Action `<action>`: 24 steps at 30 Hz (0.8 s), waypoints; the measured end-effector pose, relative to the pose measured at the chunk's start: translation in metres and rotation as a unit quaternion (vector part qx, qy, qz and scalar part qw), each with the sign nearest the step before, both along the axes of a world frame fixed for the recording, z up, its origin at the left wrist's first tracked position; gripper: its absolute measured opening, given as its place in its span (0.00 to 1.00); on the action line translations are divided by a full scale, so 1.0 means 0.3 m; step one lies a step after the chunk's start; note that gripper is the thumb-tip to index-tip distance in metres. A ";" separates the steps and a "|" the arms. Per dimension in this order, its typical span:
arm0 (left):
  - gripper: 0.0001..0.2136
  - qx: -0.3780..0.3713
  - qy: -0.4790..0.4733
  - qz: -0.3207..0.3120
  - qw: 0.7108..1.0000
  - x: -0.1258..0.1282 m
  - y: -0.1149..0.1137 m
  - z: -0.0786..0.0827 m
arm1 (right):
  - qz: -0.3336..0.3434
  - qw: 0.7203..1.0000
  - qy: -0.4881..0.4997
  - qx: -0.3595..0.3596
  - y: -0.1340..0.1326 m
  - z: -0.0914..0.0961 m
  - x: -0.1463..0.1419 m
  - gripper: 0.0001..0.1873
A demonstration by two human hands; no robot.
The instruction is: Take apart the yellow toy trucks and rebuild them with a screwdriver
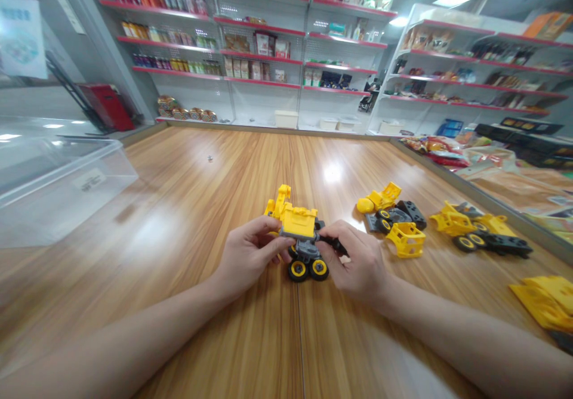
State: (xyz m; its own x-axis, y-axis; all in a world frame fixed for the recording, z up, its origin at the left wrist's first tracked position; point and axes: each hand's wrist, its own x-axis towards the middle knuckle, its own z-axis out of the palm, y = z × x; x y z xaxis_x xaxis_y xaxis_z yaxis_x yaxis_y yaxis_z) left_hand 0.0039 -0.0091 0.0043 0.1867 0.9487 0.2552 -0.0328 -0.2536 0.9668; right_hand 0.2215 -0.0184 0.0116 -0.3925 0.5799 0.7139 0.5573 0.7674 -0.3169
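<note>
A yellow and grey toy construction truck (299, 232) with black, yellow-hubbed wheels stands on the wooden table (188, 208) in the middle. My left hand (248, 254) grips its left side, fingers closed on the yellow body. My right hand (356, 262) pinches a dark part sticking out of the truck's right side. To the right lie a partly taken-apart yellow toy vehicle (387, 208) and a loose yellow cab frame (407, 239).
Another yellow toy vehicle (474, 227) lies further right, and yellow flat parts (544, 300) sit at the right edge. A clear plastic bin (54, 184) stands at the left. Red-edged store shelves (268, 47) with goods line the back and right.
</note>
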 end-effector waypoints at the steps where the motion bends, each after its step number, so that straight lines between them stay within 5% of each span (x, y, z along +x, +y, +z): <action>1: 0.09 -0.001 0.000 -0.001 1.000 0.000 0.000 0.001 | 0.006 1.000 -0.006 -0.006 -0.001 0.000 0.001 0.07; 24: 0.10 -0.008 0.008 -0.004 1.000 0.002 0.002 0.003 | -0.001 0.999 -0.027 -0.024 0.008 -0.001 0.001 0.05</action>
